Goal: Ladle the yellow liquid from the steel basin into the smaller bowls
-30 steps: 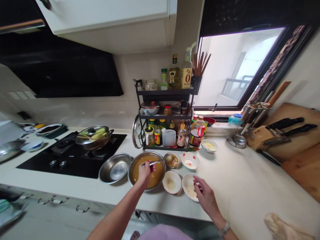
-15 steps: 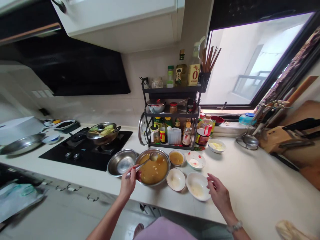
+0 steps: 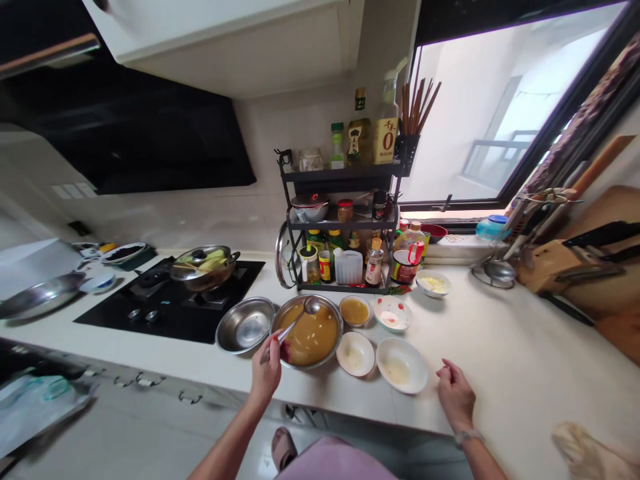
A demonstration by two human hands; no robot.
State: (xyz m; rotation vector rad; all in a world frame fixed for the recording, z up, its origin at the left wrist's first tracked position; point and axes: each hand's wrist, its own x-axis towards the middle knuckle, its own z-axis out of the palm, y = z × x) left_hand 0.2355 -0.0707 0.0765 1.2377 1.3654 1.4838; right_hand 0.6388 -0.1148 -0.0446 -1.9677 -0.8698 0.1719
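My left hand [image 3: 267, 368] is closed on the handle of a metal ladle [image 3: 296, 319], whose scoop rests at the far rim of a steel bowl of brown soup [image 3: 307, 333]. My right hand [image 3: 455, 397] hovers over the counter edge with fingers loosely curled and nothing in it, just right of a white bowl [image 3: 402, 365]. A second white bowl [image 3: 355, 353] sits between that one and the soup. Behind them stand a small bowl filled with soup [image 3: 355, 311] and a white dish with red marks [image 3: 393, 315].
An empty steel bowl [image 3: 246, 325] sits left of the soup. A lidded pan [image 3: 203, 266] stands on the black hob [image 3: 170, 301]. A black spice rack [image 3: 343, 227] with bottles stands at the back. A knife block [image 3: 557, 273] and cutting boards are right.
The ladle has swung from the small soup bowl back to the steel bowl's far rim. My right hand has drawn away from the white bowl toward the counter edge.
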